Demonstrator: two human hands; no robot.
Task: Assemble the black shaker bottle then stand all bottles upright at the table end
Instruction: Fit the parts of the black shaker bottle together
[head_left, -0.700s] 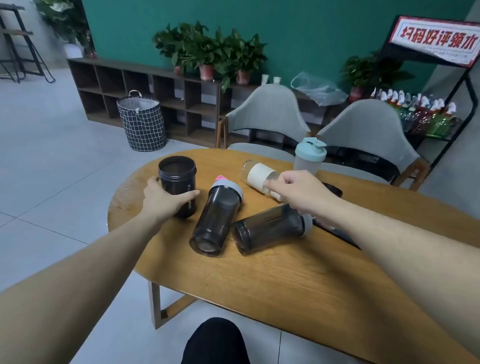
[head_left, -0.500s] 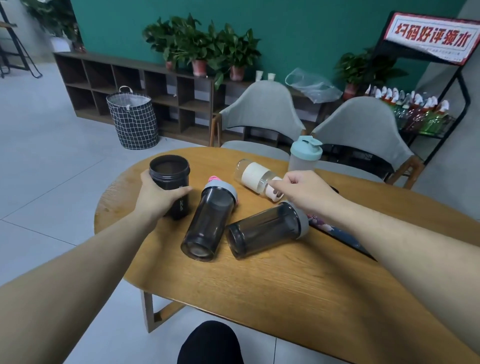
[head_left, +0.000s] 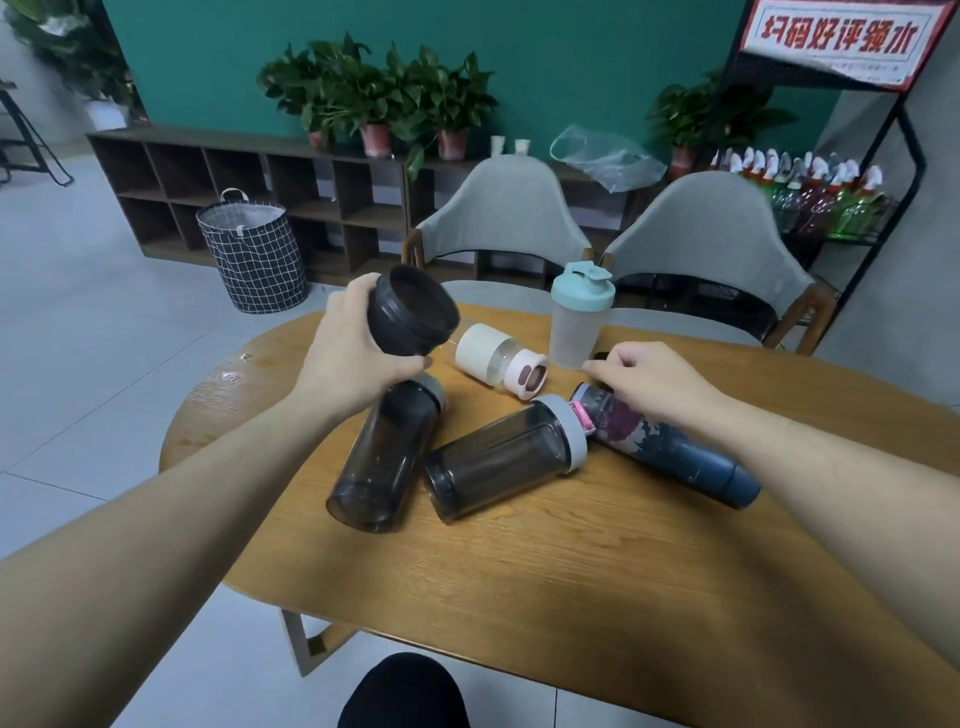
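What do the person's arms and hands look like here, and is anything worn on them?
Both forearms are bare as far as the frame shows: no sleeves, gloves, watch or rings visible. The left hand and right hand show ordinary bare fingers. A dark-clothed knee shows at the bottom edge.

A wooden desk (head_left: 571, 571) with rounded ends carries the bottles. Two smoky dark bottles (head_left: 382, 462) (head_left: 498, 462) with grey collars lie on their sides near the middle, with a navy floral bottle (head_left: 670, 452) just beside them. A cream-sleeved glass bottle (head_left: 498, 361) lies farther back, near an upright mint-lidded shaker (head_left: 579, 317).
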